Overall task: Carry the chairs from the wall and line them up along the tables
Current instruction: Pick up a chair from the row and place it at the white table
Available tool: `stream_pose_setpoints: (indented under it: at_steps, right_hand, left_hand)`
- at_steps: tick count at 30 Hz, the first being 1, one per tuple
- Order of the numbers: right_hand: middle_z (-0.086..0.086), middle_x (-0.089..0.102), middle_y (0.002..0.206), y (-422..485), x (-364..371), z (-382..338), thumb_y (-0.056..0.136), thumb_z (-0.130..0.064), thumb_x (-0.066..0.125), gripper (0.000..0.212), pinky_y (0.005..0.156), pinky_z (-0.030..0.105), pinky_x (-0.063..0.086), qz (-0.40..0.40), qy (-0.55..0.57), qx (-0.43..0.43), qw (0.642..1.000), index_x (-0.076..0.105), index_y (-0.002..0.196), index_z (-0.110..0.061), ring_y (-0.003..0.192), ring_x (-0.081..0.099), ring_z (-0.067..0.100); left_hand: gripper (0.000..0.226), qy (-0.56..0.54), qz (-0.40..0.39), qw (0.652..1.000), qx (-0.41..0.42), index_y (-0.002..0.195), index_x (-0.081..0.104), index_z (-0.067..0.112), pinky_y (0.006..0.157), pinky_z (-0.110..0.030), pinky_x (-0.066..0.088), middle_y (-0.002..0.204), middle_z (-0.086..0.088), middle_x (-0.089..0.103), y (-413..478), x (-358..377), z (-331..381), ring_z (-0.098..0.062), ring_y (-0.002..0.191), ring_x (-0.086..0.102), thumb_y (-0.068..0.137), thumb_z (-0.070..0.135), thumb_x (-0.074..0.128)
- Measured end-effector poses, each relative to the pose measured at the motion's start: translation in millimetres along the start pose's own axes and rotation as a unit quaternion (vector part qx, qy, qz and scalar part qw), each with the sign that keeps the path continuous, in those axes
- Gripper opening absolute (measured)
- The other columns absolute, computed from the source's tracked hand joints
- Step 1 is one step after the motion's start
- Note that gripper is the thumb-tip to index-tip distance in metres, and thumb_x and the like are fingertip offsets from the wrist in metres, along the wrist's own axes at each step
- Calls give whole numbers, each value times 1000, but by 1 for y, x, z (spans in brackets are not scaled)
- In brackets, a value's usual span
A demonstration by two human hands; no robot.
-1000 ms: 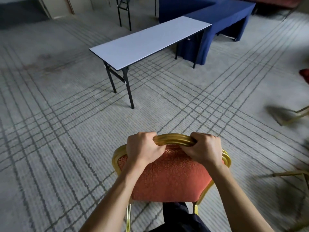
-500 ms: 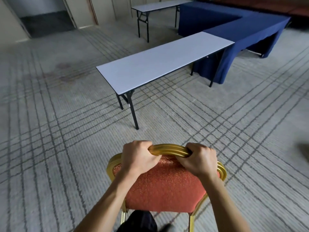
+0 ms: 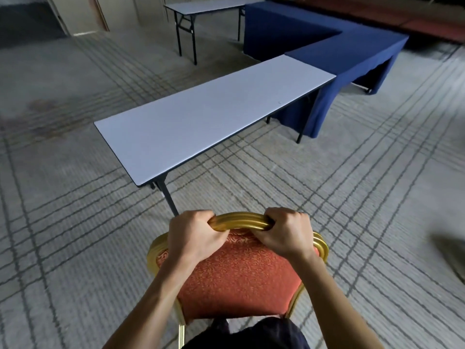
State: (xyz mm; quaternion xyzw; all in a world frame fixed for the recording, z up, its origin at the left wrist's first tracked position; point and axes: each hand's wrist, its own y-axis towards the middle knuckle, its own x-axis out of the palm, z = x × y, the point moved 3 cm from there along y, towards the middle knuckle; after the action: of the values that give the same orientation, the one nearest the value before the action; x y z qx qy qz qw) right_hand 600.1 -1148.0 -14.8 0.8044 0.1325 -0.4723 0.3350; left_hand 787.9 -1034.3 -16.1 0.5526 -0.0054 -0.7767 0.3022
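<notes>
The chair (image 3: 239, 280) sits at the lower centre of the frame, directly in front of the person, with its padded red back facing the camera. Its gold frame arches over the pad into a ridged top rail (image 3: 239, 220).

The left hand (image 3: 193, 235) grasps the top rail left of centre, fingers wrapped over it. The right hand (image 3: 286, 233) grasps the same rail right of centre in the same way. Both grips are firmly clenched. The seat and most of the legs are hidden, so whether the chair is off the carpet (image 3: 75, 248) cannot be told.

Handling, as judged: the frame looks like rigid metal tubing and should not flex. The pad is soft and offers no hold. The smooth gold finish may slip in a loose grip, but the ridges help. The weight appears moderate and hangs below the hands, so the legs may swing. The top rail, held two-handed and evenly spaced, is the sound place to grip.

The bare table (image 3: 201, 122) runs from the centre toward the upper right, and its near corner leg (image 3: 168, 197) stands just above the left hand in the picture. Blue-covered tables (image 3: 352, 54) adjoin its far end. Another bare table (image 3: 208, 3) stands at the top.
</notes>
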Motion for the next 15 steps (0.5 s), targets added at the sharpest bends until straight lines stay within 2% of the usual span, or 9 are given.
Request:
stream_pose_setpoints:
  at_steps: [4, 8, 12, 15]
  right_hand:
    - [-13, 39, 51, 66, 13, 18, 70, -54, 61, 37, 44, 27, 38, 13, 3, -16, 1000, 43, 54, -25, 45, 35, 9]
    - [-6, 53, 53, 136, 47, 49, 68, -51, 65, 36, 46, 28, 40, 13, 17, -55, 998, 52, 56, -20, 48, 53, 18]
    - [-4, 55, 55, 215, 79, 75, 68, -48, 67, 35, 48, 28, 41, 1, 48, -111, 993, 42, 58, -26, 51, 58, 22]
    - [-4, 57, 56, 274, 94, 92, 67, -49, 65, 30, 47, 29, 43, 6, 64, -151, 986, 45, 58, -28, 51, 60, 23]
  left_hand:
    - [43, -10, 7, 1000, 10, 51, 46, 15, 45, -25, 33, 43, 7, 48, 71, 16, -1, -13, 39, 45, 63, 43, 77]
    - [43, -15, 21, 1000, -14, 52, 45, 16, 44, -26, 38, 45, 6, 50, 129, 46, -8, -14, 41, 47, 62, 42, 79]
    - [47, -15, 28, 999, -43, 52, 40, 23, 46, -21, 31, 46, 10, 50, 187, 76, -12, -7, 42, 44, 61, 37, 84]
    - [51, -6, 48, 998, -49, 54, 33, 29, 51, -18, 27, 48, 9, 54, 240, 91, -8, -9, 42, 49, 60, 38, 83]
